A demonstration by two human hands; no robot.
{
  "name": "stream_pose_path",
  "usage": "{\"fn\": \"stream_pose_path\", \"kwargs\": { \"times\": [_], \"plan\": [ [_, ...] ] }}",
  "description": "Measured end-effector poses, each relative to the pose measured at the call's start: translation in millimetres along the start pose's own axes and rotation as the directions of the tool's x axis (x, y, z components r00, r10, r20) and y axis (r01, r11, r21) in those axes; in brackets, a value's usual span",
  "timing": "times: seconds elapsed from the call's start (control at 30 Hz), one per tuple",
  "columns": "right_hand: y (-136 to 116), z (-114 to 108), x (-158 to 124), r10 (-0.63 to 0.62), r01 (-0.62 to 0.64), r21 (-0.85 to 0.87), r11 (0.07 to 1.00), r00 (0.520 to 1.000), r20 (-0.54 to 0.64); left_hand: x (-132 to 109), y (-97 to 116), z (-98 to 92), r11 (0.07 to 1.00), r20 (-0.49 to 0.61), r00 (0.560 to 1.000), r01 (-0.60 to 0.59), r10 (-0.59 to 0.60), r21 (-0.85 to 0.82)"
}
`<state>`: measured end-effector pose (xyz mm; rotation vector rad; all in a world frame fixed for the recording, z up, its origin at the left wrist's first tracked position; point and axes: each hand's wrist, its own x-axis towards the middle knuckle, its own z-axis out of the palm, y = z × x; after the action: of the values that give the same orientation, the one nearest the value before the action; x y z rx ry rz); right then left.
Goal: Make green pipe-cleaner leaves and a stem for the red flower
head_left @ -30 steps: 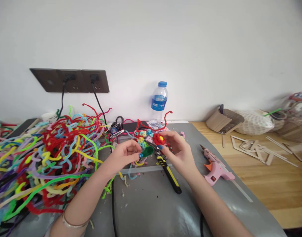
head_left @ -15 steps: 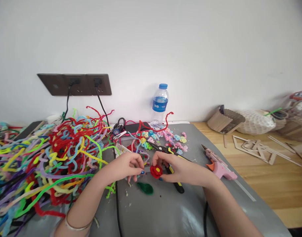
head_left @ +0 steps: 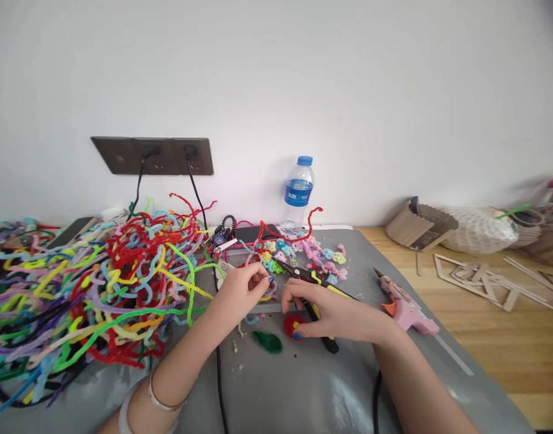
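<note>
My right hand (head_left: 324, 313) holds a small red pipe-cleaner flower (head_left: 290, 325) with a yellow centre, pressed low against the grey mat (head_left: 303, 392). A green pipe-cleaner leaf (head_left: 268, 342) lies loose on the mat just left of the flower. My left hand (head_left: 242, 290) is a little further back, fingertips drawn together at a small pink loop (head_left: 271, 292); I cannot tell whether it grips the loop. Black-and-yellow cutters (head_left: 327, 343) lie partly under my right hand.
A big tangle of coloured pipe cleaners (head_left: 99, 289) fills the left. Small finished flowers (head_left: 319, 256), keys (head_left: 222, 232) and a water bottle (head_left: 298, 194) sit at the back. A pink glue gun (head_left: 407, 307) lies to the right, craft sticks (head_left: 475, 274) beyond it. Cables run from the wall socket (head_left: 154, 155).
The green leaf has left my left hand and lies on the mat. My right hand has lowered the red flower to the mat. My left hand has shifted back toward the small pieces.
</note>
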<state>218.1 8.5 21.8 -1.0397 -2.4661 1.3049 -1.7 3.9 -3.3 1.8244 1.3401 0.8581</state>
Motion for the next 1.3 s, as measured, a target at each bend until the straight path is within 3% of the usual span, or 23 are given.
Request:
{"fn": "stream_pose_path", "kwargs": {
  "times": [0.17,0.37,0.5,0.63,0.73,0.87,0.93,1.07,1.3],
  "plan": [
    [-6.9,14.7,10.9,-0.064,0.068,0.079,0.995,0.997,-0.048,0.6,-3.2,2.3,0.990,-0.040,0.997,-0.068,0.073,0.122],
    [-11.9,42.2,22.0,-0.182,0.163,-0.240,0.957,0.982,-0.057,-1.0,-2.3,1.6,0.986,-0.066,0.994,-0.075,0.085,0.146],
    [-9.7,50.2,24.0,-0.183,0.174,-0.286,0.942,0.983,-0.006,-1.5,-2.1,2.8,0.984,-0.068,0.994,-0.070,0.082,0.163],
    [-10.5,47.8,22.9,-0.187,0.180,-0.161,0.970,0.982,-0.027,-0.5,-3.0,2.5,0.990,-0.067,0.994,-0.074,0.082,0.121],
    [-9.4,39.7,22.6,-0.128,0.129,-0.004,0.992,0.979,-0.162,0.1,-3.6,0.3,0.996,-0.085,0.994,-0.072,0.075,0.044],
    [-2.4,27.1,24.5,-0.057,0.142,0.171,0.975,0.904,-0.423,-0.5,-1.0,-2.4,0.997,-0.050,0.998,-0.049,0.046,-0.059],
    [1.2,23.3,25.9,-0.028,0.154,0.213,0.965,0.865,-0.501,-0.9,1.4,-2.5,0.991,0.006,1.000,-0.030,0.031,-0.127],
    [4.8,22.7,29.1,-0.007,0.208,0.314,0.926,0.843,-0.538,-0.4,3.6,-0.8,0.966,0.068,0.998,0.006,0.012,-0.259],
    [11.4,20.3,31.9,0.108,0.232,0.520,0.822,0.833,-0.542,2.7,-1.0,-1.2,0.913,-0.008,0.999,0.040,-0.047,-0.406]
  ]
}}
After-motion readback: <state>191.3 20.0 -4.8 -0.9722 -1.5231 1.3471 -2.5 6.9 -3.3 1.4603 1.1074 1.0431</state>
